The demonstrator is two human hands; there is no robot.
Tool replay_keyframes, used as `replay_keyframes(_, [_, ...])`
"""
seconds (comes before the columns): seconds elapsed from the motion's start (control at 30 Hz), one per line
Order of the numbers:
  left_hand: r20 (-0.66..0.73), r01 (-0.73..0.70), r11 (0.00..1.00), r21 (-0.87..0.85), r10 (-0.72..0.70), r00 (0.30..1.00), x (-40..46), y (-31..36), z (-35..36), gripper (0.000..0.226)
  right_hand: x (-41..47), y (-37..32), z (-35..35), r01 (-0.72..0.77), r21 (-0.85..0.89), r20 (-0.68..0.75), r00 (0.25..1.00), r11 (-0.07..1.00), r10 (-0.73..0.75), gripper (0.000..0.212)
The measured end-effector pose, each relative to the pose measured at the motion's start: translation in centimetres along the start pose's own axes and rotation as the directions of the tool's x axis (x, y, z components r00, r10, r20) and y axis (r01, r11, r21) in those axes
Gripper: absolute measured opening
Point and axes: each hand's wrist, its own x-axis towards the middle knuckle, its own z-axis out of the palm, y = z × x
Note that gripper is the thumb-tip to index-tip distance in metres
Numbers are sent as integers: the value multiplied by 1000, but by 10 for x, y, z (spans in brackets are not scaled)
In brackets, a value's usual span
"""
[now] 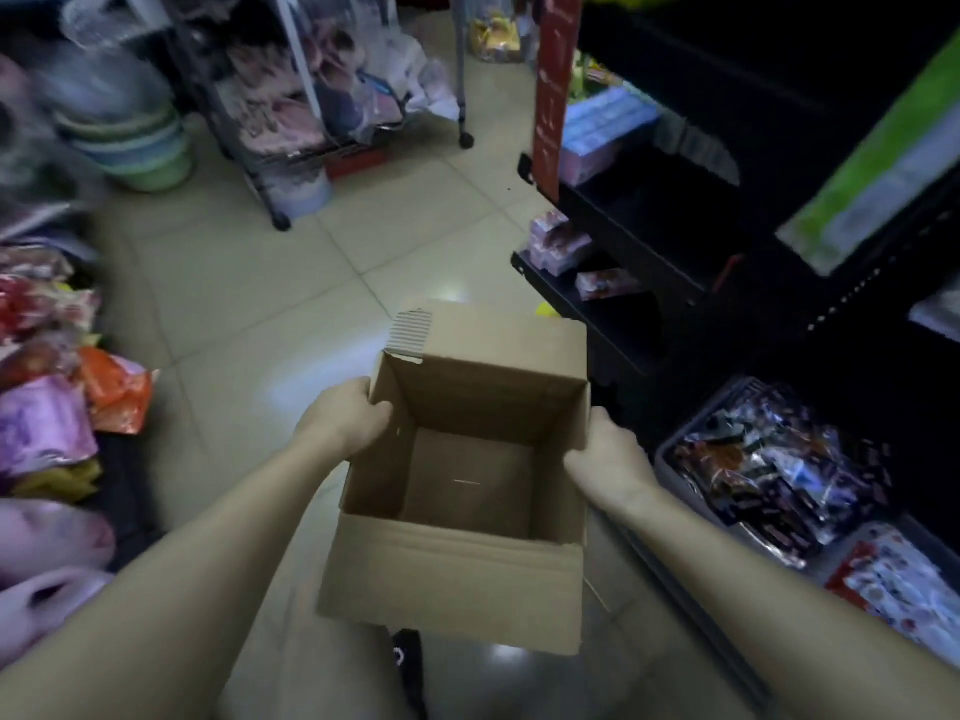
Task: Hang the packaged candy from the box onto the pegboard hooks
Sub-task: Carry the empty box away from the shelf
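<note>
The cardboard box (462, 480) hangs between the two hands above the pale tiled floor (291, 283), carried open side up. The left hand (345, 415) grips the box's left wall near its far corner, thumb hooked over the rim and inside, the other fingers hidden behind the wall. The right hand (605, 457) grips the box's right wall, thumb lying along the inner face and fingers wrapped round the outside. The box is plain brown corrugated board, its flaps folded outward; the far flap has a torn corner that bares the ribbed core, and the near flap hangs down toward the person. Inside, only the bare brown bottom shows, with a thin pale mark near the middle. No printing or label can be read on the box. To the right of the box stands a dark shelf unit (649, 283), with a grey bin of shiny dark packets (769, 465) low beside the box's right wall. To the left of the box lie heaped bright packets (62, 387), too blurred to read.
</note>
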Motion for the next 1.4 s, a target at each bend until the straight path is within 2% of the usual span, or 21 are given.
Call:
replay_keyframes(0.1, [13, 71, 995, -71, -70, 997, -5, -14, -75, 20, -5, -77, -30, 13, -27, 36, 999, 1000, -12, 44])
replay_keyframes(0.27, [-15, 140, 979, -147, -144, 989, -30, -13, -216, 13, -18, -214, -80, 55, -51, 69, 996, 997, -51, 36])
replay_keyframes(0.33, [-15, 154, 971, -184, -160, 987, -30, -12, -271, 11, -22, -271, -99, 56, -70, 76, 996, 996, -51, 41])
replay_keyframes(0.5, [-37, 159, 973, -169, -167, 985, -12, -16, -392, 22, -16, -397, -136, 83, -41, 67, 995, 996, -80, 47])
replay_keyframes(0.63, [-82, 132, 980, -147, -145, 986, 25, -9, -463, 13, 11, -471, -154, 92, 10, 39, 995, 996, -92, 44])
replay_keyframes(0.73, [-94, 121, 979, -166, -138, 986, 57, 2, -502, 9, 42, -511, -166, 102, 26, 28, 994, 994, -103, 41])
replay_keyframes(1.03, [-107, 147, 965, -217, -173, 979, 193, 37, -573, 23, 178, -615, -190, 113, 52, -62, 992, 992, -109, 40])
replay_keyframes(1.2, [-108, 153, 970, -190, -175, 979, 274, 58, -610, 19, 247, -673, -195, 7, 46, -104, 995, 999, -2, 38])
replay_keyframes(1.4, [-42, 134, 977, -166, -142, 989, 380, 86, -640, 20, 328, -721, -197, -128, 48, -143, 981, 991, 134, 31])
